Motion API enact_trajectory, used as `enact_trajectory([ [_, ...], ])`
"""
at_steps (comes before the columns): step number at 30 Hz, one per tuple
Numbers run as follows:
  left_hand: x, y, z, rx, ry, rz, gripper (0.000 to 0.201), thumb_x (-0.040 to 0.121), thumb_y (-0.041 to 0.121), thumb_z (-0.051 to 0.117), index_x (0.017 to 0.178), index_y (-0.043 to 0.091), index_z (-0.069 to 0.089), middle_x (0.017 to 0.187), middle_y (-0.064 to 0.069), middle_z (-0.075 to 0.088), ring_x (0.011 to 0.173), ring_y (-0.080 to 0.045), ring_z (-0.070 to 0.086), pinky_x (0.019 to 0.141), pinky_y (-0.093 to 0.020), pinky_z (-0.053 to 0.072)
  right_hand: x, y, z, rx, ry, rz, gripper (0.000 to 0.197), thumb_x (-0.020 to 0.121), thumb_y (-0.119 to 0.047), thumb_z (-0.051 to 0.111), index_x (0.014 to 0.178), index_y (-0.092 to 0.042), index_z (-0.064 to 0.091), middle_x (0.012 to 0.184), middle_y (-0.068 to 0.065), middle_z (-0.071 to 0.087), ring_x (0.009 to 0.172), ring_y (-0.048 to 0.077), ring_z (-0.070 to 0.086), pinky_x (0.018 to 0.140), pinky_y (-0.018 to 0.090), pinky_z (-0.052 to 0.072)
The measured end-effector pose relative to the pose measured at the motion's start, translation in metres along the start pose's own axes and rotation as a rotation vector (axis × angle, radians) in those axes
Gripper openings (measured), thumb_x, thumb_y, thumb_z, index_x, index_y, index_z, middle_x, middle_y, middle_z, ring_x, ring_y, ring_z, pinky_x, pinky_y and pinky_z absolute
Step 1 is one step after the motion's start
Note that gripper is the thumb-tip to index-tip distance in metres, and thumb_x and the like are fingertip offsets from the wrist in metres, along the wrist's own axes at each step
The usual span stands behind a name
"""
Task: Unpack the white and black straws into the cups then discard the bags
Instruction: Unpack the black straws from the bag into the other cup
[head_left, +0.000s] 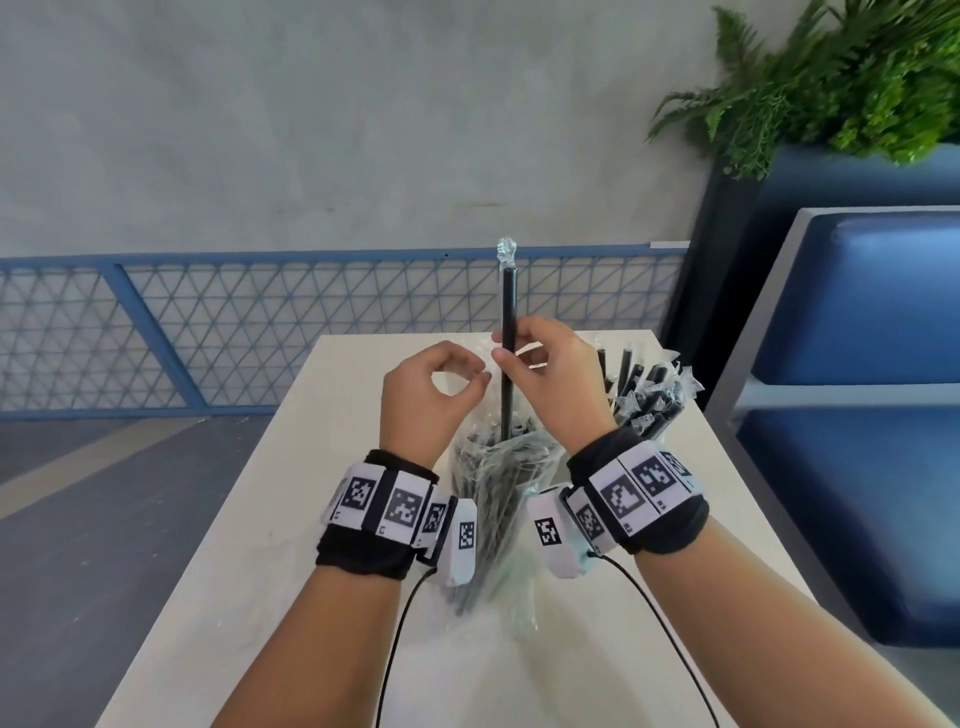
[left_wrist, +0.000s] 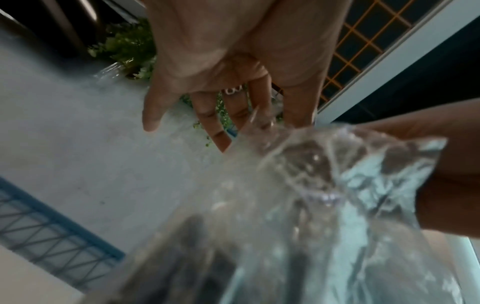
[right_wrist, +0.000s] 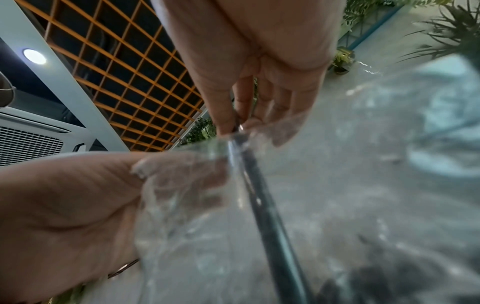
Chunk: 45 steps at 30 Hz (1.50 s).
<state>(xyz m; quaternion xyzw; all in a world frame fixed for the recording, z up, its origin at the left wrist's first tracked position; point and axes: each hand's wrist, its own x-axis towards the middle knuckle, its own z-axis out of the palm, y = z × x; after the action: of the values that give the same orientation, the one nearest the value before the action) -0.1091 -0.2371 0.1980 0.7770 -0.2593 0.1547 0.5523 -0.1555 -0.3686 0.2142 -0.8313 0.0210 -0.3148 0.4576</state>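
Beneath both wrists, on the table (head_left: 249, 519): clear bag (head_left: 498, 483), black straws left inside. Beyond the right hand (head_left: 558, 374): cup (head_left: 641, 395), part filled with wrapped black straws. Thumb and fingers pinching one upright black straw (head_left: 508, 322). Left hand (head_left: 426, 395) seemingly pinching the bag's mouth, blurred. White straws unseen; bags not yet discarded.

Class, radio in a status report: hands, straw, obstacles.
Right hand pinches wrapped black straw, upright. Left hand grips clear plastic bag. Cup of black straws right, unobstructed.
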Motion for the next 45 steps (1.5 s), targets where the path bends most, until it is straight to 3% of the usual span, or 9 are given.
enact_trajectory([
  [9, 0.005, -0.008, -0.001, -0.049, 0.046, -0.069, 0.011, 0.076, 0.012, 0.072, 0.068, 0.016, 0.066, 0.07, 0.008, 0.065, 0.07, -0.003, 0.057, 0.076, -0.006, 0.04, -0.006, -0.002, -0.006, 0.074, -0.086, -0.008, 0.013, 0.088, -0.009, 0.059, 0.093, -0.021, 0.063, 0.1, 0.0, 0.066, 0.076, -0.001, 0.06, 0.071, 0.005, 0.045],
  [14, 0.004, -0.016, -0.002, -0.033, 0.048, -0.095, 0.016, 0.075, 0.009, 0.072, 0.065, 0.018, 0.063, 0.067, 0.01, 0.063, 0.067, 0.001, 0.054, 0.073, -0.009, 0.041, -0.011, 0.003, -0.013, -0.01, -0.119, -0.021, 0.013, 0.091, -0.013, 0.056, 0.095, -0.023, 0.063, 0.094, -0.009, 0.067, 0.091, 0.01, 0.059, 0.08, 0.014, 0.043],
  [19, 0.009, -0.03, -0.014, -0.066, 0.17, -0.18, 0.025, 0.076, 0.008, 0.069, 0.061, 0.024, 0.057, 0.065, 0.008, 0.056, 0.065, -0.003, 0.047, 0.07, -0.017, 0.04, -0.008, 0.0, -0.034, 0.092, -0.056, -0.017, 0.01, 0.095, -0.015, 0.048, 0.1, -0.021, 0.054, 0.096, -0.008, 0.061, 0.083, 0.001, 0.057, 0.072, 0.004, 0.043],
  [22, 0.01, -0.023, -0.014, -0.081, 0.123, -0.184, 0.021, 0.076, 0.013, 0.073, 0.064, 0.022, 0.057, 0.064, 0.013, 0.051, 0.06, 0.003, 0.043, 0.063, -0.007, 0.034, -0.005, -0.012, -0.048, 0.183, 0.167, -0.077, 0.01, 0.097, -0.014, 0.044, 0.099, -0.021, 0.05, 0.088, -0.013, 0.055, 0.073, -0.007, 0.053, 0.068, 0.01, 0.045],
  [28, 0.007, -0.018, -0.006, -0.213, 0.115, -0.231, 0.02, 0.075, 0.014, 0.074, 0.074, 0.026, 0.058, 0.082, -0.001, 0.057, 0.068, -0.007, 0.046, 0.07, -0.011, 0.041, 0.001, -0.013, -0.078, 0.171, 0.636, -0.235, 0.009, 0.097, -0.019, 0.04, 0.099, -0.027, 0.045, 0.085, -0.008, 0.05, 0.068, 0.008, 0.047, 0.066, 0.023, 0.042],
  [33, 0.006, -0.016, -0.002, -0.347, 0.122, -0.325, 0.019, 0.076, 0.013, 0.074, 0.08, 0.023, 0.058, 0.076, 0.007, 0.056, 0.067, -0.007, 0.048, 0.073, -0.019, 0.043, -0.005, 0.029, -0.06, -0.099, 0.409, 0.019, 0.016, 0.097, -0.02, 0.044, 0.106, -0.01, 0.053, 0.1, 0.005, 0.057, 0.081, 0.02, 0.057, 0.076, 0.037, 0.053],
  [40, 0.004, -0.017, -0.001, -0.365, 0.132, -0.319, 0.02, 0.076, 0.012, 0.074, 0.08, 0.024, 0.058, 0.076, 0.011, 0.056, 0.066, -0.003, 0.048, 0.068, -0.011, 0.042, -0.016, 0.08, -0.038, -0.332, 0.162, 0.337, 0.043, 0.089, -0.021, 0.059, 0.126, -0.007, 0.045, 0.126, 0.015, 0.052, 0.107, 0.03, 0.056, 0.097, 0.046, 0.043],
  [43, 0.004, -0.017, -0.001, -0.383, 0.119, -0.321, 0.02, 0.076, 0.012, 0.074, 0.081, 0.023, 0.059, 0.078, 0.009, 0.058, 0.069, -0.006, 0.048, 0.07, -0.012, 0.043, -0.018, 0.058, -0.037, -0.383, 0.401, 0.026, 0.052, 0.083, -0.03, 0.066, 0.128, -0.01, 0.047, 0.128, 0.011, 0.049, 0.113, 0.026, 0.052, 0.1, 0.042, 0.038],
  [45, 0.003, -0.015, -0.001, -0.394, 0.101, -0.318, 0.02, 0.076, 0.012, 0.074, 0.083, 0.022, 0.059, 0.078, 0.008, 0.059, 0.071, -0.008, 0.05, 0.073, -0.016, 0.043, -0.015, 0.034, -0.032, -0.379, 0.304, -0.219, 0.042, 0.083, -0.039, 0.061, 0.118, -0.016, 0.056, 0.119, 0.005, 0.055, 0.108, 0.021, 0.053, 0.101, 0.041, 0.034],
])
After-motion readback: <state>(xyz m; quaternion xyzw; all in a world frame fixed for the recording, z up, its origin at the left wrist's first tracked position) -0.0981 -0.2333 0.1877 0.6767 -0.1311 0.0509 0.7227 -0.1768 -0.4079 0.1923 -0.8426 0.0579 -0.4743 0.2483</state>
